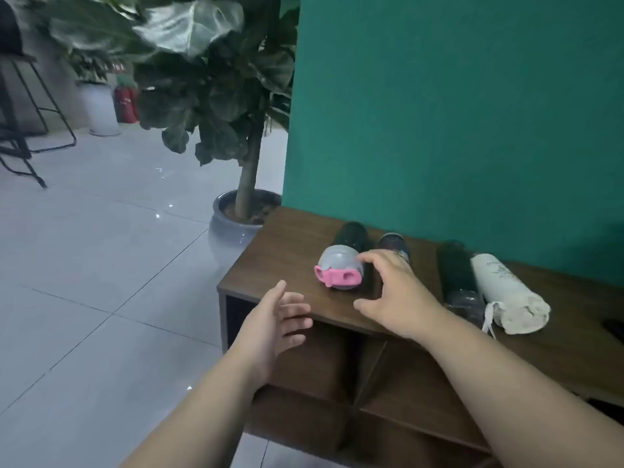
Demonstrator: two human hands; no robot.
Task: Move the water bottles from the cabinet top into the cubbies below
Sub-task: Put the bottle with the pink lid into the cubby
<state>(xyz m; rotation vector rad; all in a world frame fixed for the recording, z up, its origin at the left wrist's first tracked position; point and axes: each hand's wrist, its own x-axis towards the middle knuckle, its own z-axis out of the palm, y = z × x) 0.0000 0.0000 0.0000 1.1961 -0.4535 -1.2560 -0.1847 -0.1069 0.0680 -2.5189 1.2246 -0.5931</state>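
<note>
Four bottles lie on the wooden cabinet top against the green wall. Right hand hides most of the dark patterned bottle; contact unclear. Fingers spread open, hovering just right of the pink-lidded bottle. Left hand open, empty, near the cabinet's left front corner. Dark clear-capped bottle and white bottle farther right. Cubbies below, dim, partly cut off.
</note>
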